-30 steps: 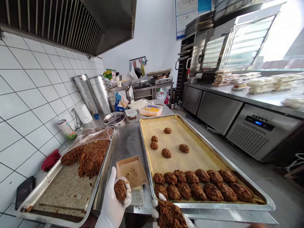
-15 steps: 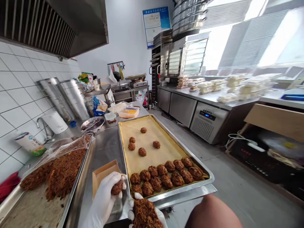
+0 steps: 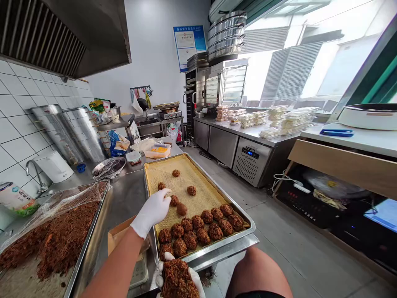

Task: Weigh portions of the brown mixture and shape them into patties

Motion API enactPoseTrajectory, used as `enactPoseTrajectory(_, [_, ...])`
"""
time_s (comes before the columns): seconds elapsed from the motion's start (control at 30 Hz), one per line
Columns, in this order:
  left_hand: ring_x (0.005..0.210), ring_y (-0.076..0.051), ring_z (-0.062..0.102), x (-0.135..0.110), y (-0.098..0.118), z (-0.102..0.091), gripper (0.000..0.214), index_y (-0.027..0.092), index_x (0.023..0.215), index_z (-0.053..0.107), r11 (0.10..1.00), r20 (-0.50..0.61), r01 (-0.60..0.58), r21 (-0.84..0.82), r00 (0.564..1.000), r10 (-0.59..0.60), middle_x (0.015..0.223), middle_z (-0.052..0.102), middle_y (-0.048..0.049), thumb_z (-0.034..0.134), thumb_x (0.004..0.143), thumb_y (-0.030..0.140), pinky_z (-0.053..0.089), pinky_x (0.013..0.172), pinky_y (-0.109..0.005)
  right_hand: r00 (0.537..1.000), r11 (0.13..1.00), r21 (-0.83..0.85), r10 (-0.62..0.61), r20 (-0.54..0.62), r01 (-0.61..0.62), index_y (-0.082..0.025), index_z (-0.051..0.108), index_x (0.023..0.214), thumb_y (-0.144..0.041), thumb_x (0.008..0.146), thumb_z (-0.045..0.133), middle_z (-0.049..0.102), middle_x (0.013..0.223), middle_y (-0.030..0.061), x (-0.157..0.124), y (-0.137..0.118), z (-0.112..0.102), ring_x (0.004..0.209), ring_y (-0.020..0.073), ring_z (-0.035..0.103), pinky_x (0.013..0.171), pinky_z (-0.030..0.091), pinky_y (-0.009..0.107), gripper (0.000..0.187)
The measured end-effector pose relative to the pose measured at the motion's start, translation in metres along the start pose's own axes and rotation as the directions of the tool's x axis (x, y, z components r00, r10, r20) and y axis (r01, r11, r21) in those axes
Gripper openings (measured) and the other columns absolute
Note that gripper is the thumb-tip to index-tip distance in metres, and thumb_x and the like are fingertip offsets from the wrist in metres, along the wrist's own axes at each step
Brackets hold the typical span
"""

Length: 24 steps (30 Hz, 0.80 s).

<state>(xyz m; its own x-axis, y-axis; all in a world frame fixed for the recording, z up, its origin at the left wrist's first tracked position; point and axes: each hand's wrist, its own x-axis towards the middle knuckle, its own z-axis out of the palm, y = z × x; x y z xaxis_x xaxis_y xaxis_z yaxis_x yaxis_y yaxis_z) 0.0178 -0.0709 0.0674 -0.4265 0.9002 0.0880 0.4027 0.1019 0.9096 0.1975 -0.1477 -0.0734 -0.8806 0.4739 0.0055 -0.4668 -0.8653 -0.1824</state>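
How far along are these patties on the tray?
Done: two packed rows of patties fill the near end of the lined tray, with a few more beyond. In hand: the right hand holds a lump of mix; the left hand is open above a patty. Left: plenty of mix in the other tray, and bare liner.

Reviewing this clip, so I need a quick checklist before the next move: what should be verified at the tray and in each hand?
1. Left hand: gloved, open, holding nothing visible: ok.
2. Right hand: gloved, gripping a clump of shredded brown mixture: ok.
3. Ball nearest the left hand apart from the neighbouring ball: cannot tell, they sit very close.
4. Room on the mesh liner of the baking tray: ok, bare liner remains.
5. Mixture left in the side tray: ok, plenty.
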Motion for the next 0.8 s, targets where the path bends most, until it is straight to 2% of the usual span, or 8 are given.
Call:
enactPoseTrajectory(0.1, [0.112,-0.034,0.064,-0.05,-0.024,-0.028,0.027,0.027,0.108,0.076,0.992,-0.013,-0.007,0.127,1.0,0.009,0.113,0.075,-0.0118,0.068,0.083,0.034,0.039,0.103,-0.044,1.0,0.996,0.085,-0.017,0.012,0.016,-0.027,0.072,0.122,-0.055,0.074,0.076,0.075,0.114,0.009,0.001,-0.001,0.001,0.098,0.0258,0.065,0.081,0.053,0.043,0.055])
enactPoseTrajectory(0.17, [0.116,-0.039,0.062,-0.09,-0.059,-0.045,0.028,0.026,0.103,0.078,0.974,-0.013,0.013,0.225,1.0,-0.01,0.114,0.074,-0.013,0.075,0.076,0.031,0.038,0.106,-0.05,1.0,0.989,0.15,0.002,0.02,-0.005,-0.025,0.07,0.125,-0.055,0.073,0.078,0.074,0.116,0.008,0.001,-0.002,0.003,0.097,0.023,0.066,0.079,0.053,0.038,0.061])
enactPoseTrajectory(0.23, [0.126,-0.04,0.058,-0.122,-0.099,-0.06,0.04,0.03,0.114,0.076,0.887,0.036,-0.018,0.462,0.999,0.002,0.13,0.07,-0.011,0.077,0.074,0.029,0.037,0.11,-0.053,0.999,0.983,0.18,0.036,0.005,-0.036,-0.023,0.07,0.125,-0.058,0.071,0.079,0.074,0.12,0.0082,0.002,-0.003,0.006,0.103,0.0231,0.066,0.086,0.052,0.038,0.065])
enactPoseTrajectory(0.37, [0.13,-0.031,0.059,-0.145,-0.146,-0.088,0.031,0.033,0.117,0.074,0.77,0.16,-0.152,0.62,0.985,0.065,0.137,0.067,-0.0053,0.056,0.094,0.026,0.039,0.114,-0.049,0.993,0.99,0.137,0.053,-0.108,-0.038,-0.018,0.075,0.112,-0.063,0.072,0.076,0.073,0.125,0.0107,0.008,0.002,0.017,0.127,0.0294,0.057,0.107,0.043,0.049,0.061])
enactPoseTrajectory(0.47, [0.13,-0.03,0.059,-0.145,-0.144,-0.106,0.033,0.034,0.115,0.075,0.753,0.203,-0.199,0.628,0.975,0.088,0.137,0.067,-0.003,0.052,0.095,0.022,0.043,0.113,-0.048,0.98,0.991,0.133,0.042,-0.194,-0.016,-0.012,0.076,0.108,-0.058,0.077,0.073,0.078,0.117,0.0129,0.013,0.008,0.027,0.13,0.0292,0.057,0.113,0.039,0.049,0.055])
enactPoseTrajectory(0.57, [0.136,-0.034,0.053,-0.156,-0.128,-0.11,0.042,0.035,0.13,0.068,0.777,0.129,-0.16,0.609,0.986,0.101,0.148,0.059,-0.0029,0.062,0.089,0.024,0.038,0.117,-0.053,0.97,0.987,0.159,0.044,-0.24,-0.005,-0.014,0.077,0.107,-0.057,0.081,0.071,0.08,0.112,0.0106,0.017,0.013,0.035,0.126,0.0302,0.061,0.112,0.041,0.054,0.051])
enactPoseTrajectory(0.7, [0.136,-0.031,0.053,-0.185,-0.103,-0.08,0.04,0.034,0.131,0.067,0.886,-0.152,-0.146,0.44,0.96,0.234,0.145,0.06,-0.0048,0.063,0.092,0.028,0.041,0.117,-0.047,0.958,0.986,0.151,0.11,-0.265,-0.071,-0.019,0.075,0.11,-0.061,0.083,0.066,0.08,0.11,0.0057,0.024,0.023,0.045,0.117,0.0277,0.066,0.108,0.045,0.057,0.05])
enactPoseTrajectory(0.8, [0.135,-0.034,0.054,-0.196,-0.086,-0.043,0.059,0.028,0.143,0.056,0.901,-0.136,-0.296,0.318,0.926,0.352,0.148,0.057,-0.0102,0.071,0.086,0.036,0.048,0.111,-0.048,0.951,0.988,0.077,0.149,-0.269,-0.133,-0.021,0.074,0.113,-0.054,0.078,0.076,0.079,0.113,0.0058,0.031,0.029,0.047,0.12,0.0249,0.065,0.108,0.049,0.047,0.048])
